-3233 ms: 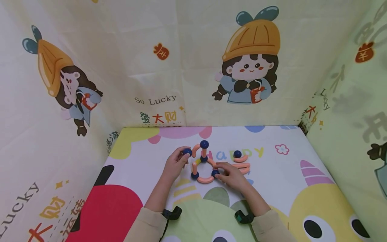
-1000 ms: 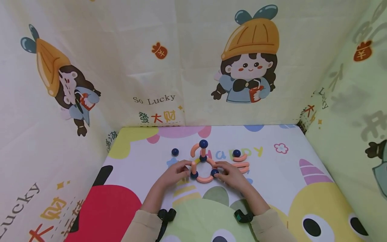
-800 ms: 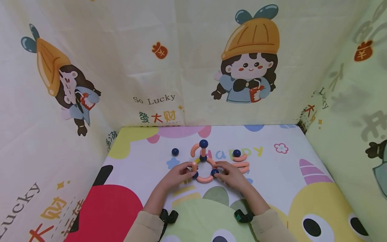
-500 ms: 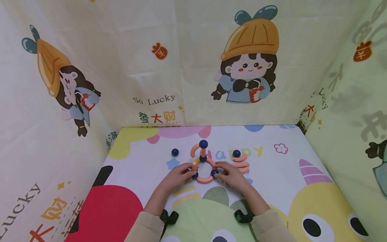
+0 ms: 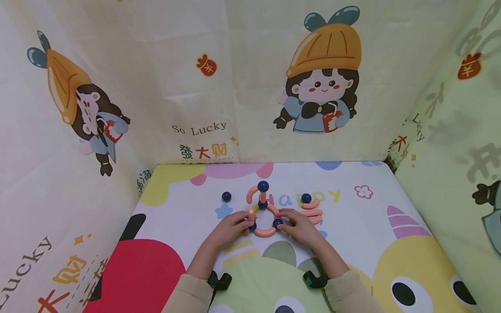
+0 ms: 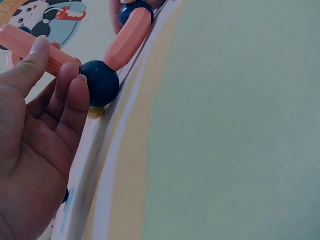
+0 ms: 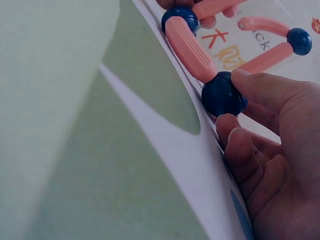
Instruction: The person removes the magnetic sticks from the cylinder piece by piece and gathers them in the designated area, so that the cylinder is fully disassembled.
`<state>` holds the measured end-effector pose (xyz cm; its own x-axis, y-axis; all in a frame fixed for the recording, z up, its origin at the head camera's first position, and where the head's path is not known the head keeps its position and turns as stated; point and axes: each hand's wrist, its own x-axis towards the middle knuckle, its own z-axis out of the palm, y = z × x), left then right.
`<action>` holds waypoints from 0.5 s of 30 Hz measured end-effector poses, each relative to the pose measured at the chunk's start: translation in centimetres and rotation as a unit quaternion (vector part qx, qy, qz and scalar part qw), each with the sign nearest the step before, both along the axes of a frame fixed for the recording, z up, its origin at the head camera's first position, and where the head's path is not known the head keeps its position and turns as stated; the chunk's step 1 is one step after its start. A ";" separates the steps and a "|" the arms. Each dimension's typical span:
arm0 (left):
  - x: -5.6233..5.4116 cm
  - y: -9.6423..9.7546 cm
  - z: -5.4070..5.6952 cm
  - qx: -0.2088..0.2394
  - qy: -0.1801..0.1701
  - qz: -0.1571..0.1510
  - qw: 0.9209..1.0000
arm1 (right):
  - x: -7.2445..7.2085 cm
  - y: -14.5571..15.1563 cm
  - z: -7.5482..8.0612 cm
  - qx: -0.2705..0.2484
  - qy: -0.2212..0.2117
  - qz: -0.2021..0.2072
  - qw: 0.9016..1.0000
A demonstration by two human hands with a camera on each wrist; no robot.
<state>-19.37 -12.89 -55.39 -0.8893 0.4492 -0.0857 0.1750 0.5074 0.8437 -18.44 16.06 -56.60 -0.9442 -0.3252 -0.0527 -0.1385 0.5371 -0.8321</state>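
On the table stands a toy frame of dark blue balls and pink magnetic rods joined in a ring, with one yellow rod point(image 5: 255, 208). My left hand point(image 5: 228, 227) pinches the upright pink rod point(image 5: 251, 215) at the ring's left corner, fingertips right by its base ball point(image 6: 101, 84). At the right corner my right hand point(image 5: 299, 226) pinches a blue ball point(image 7: 222, 94) between thumb and fingers. A curved rod point(image 5: 265, 232) links these two corners at the front. From the back corner rises another rod point(image 5: 263, 198), topped by a ball point(image 5: 263, 186) with a curved rod point(image 5: 251, 194) jutting left.
A loose blue ball point(image 5: 226, 197) lies back left of the frame. To the right are another ball point(image 5: 306, 198), a curved rod point(image 5: 311, 204) and more pink rods point(image 5: 313, 213). Printed cloth walls point(image 5: 250, 87) enclose the back and sides of the patterned table point(image 5: 344, 234).
My left hand has set down the loose blue ball it held at the back left, then come forward to grip the upright rod. My right hand has stayed at its ball.
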 end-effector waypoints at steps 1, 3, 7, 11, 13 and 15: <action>0.0 0.0 0.0 -0.002 0.004 0.000 1.000 | 0.0 0.0 0.0 0.000 0.000 0.001 1.000; 0.1 0.0 0.1 -0.004 0.011 0.000 1.000 | 0.0 0.0 0.0 0.002 0.001 0.000 1.000; 0.1 0.1 0.1 -0.001 0.020 0.003 1.000 | 0.0 0.0 0.1 0.003 0.005 0.002 1.000; 0.0 -0.1 0.0 0.002 0.015 0.013 1.000 | 0.0 0.0 0.1 0.004 0.005 0.003 1.000; 0.0 -0.4 0.0 -0.008 0.015 0.020 1.000 | 0.0 0.0 0.1 0.003 0.004 0.002 1.000; 0.0 -0.7 0.1 -0.016 0.011 0.029 0.999 | 0.0 0.0 0.1 0.002 0.004 0.000 1.000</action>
<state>-19.39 -13.60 -55.25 -0.9156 0.3944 -0.0784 0.1635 0.5432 0.8235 -18.46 16.05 -56.55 -0.9444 -0.3254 -0.0467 -0.1451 0.5401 -0.8290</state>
